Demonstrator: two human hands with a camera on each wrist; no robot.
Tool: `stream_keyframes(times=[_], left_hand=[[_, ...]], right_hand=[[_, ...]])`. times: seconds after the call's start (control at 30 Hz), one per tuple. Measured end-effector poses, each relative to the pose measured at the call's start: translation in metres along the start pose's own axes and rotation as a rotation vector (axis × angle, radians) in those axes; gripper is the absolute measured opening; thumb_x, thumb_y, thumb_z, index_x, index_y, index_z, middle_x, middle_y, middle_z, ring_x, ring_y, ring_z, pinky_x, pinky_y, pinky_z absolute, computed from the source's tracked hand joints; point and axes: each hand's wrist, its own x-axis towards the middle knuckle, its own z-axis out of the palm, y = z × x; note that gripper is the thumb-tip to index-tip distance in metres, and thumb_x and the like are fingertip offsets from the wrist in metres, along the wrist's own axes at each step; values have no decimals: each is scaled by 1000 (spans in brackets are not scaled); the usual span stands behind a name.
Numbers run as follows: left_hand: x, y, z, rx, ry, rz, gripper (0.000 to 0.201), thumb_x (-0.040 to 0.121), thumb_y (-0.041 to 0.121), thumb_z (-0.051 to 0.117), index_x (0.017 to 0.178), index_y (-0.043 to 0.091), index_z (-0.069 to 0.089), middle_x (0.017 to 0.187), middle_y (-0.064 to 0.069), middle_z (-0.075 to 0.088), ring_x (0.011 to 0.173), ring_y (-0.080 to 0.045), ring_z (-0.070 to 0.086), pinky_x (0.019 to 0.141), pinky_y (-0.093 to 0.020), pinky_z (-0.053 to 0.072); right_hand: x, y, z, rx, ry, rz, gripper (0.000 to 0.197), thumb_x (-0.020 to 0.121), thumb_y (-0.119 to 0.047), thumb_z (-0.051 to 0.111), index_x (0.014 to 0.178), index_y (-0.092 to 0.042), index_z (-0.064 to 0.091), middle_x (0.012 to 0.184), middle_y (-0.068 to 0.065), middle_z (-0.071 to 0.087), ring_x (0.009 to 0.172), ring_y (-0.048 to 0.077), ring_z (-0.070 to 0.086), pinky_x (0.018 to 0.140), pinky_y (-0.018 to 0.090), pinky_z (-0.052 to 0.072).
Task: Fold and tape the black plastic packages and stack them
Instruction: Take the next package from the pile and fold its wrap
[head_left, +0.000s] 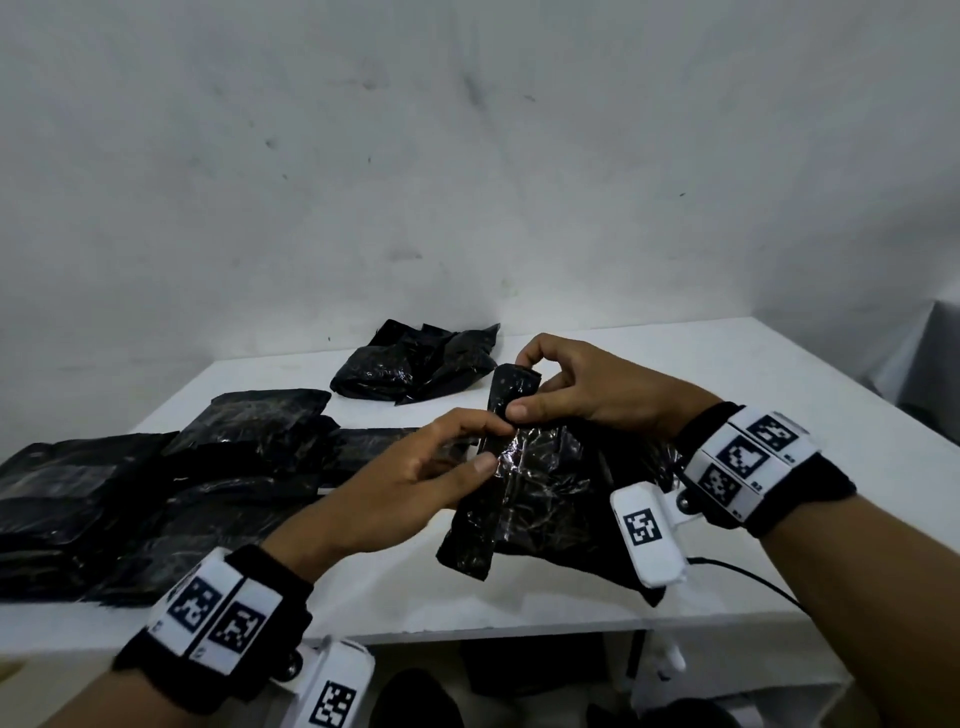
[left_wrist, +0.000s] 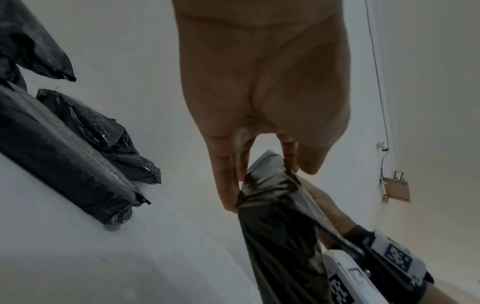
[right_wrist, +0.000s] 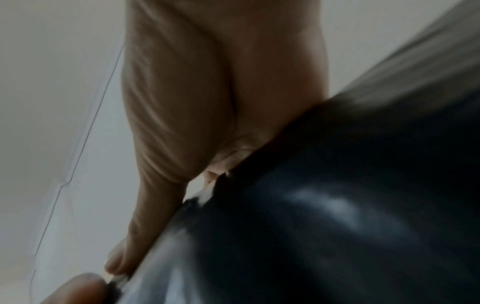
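A shiny black plastic package (head_left: 540, 488) is held above the white table (head_left: 831, 415), near its front edge. One long side is folded over into a narrow flap. My left hand (head_left: 483, 441) pinches the flap at its middle between thumb and fingers. My right hand (head_left: 524, 384) pinches the flap's upper end. In the left wrist view the package (left_wrist: 280, 226) hangs below my left hand's fingers (left_wrist: 226, 185). The right wrist view is blurred; the package (right_wrist: 337, 205) fills its lower right under my right hand (right_wrist: 124, 265). No tape shows.
Several flat black packages (head_left: 156, 493) lie overlapping on the table's left side. A crumpled heap of black packages (head_left: 415, 364) sits at the back centre. A grey wall stands behind. A black cable (head_left: 748, 577) runs off the front right edge.
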Motion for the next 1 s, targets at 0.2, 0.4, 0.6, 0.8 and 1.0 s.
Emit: stream_keyframes(times=[0.2,0.4,0.6,0.8,1.0], left_hand=[[0,1,-2,74,-44,-1,38,96,15,69,122,39,56,124,15,61,99,-24,72,90,-37,59],[0,-8,2,13,28,16,47,93,10,72,124,42,56,126,15,58,107,-29,69,89,-43,60],[0,-17,-4,-94,164,27,56,91,5,72,121,49,58,119,10,65,100,-28,73,82,-38,61],[0,-20,-4,-211,227,-10,57,91,4,72,124,48,57,123,-1,65,104,-26,73,84,-38,61],[9,-16,3,-241,245,-13,59,88,2,74,127,43,58,121,-6,66,97,-24,74,80,-33,61]], right_hand=[[5,-5,1,-93,-42,9,59,72,-36,83,115,-13,50,98,33,70,74,32,60,62,34,50],[0,-9,7,-171,16,-26,60,67,-58,78,109,-21,57,94,21,74,74,28,64,72,41,49],[-30,10,-10,-445,247,52,62,67,-77,64,119,-43,54,123,-16,60,110,4,60,94,28,47],[-49,48,-2,144,387,8,53,75,-46,78,121,-36,55,117,9,68,99,24,73,73,40,61],[-54,50,-4,170,501,-37,69,71,-42,79,132,-35,47,111,10,70,97,22,73,74,34,60]])
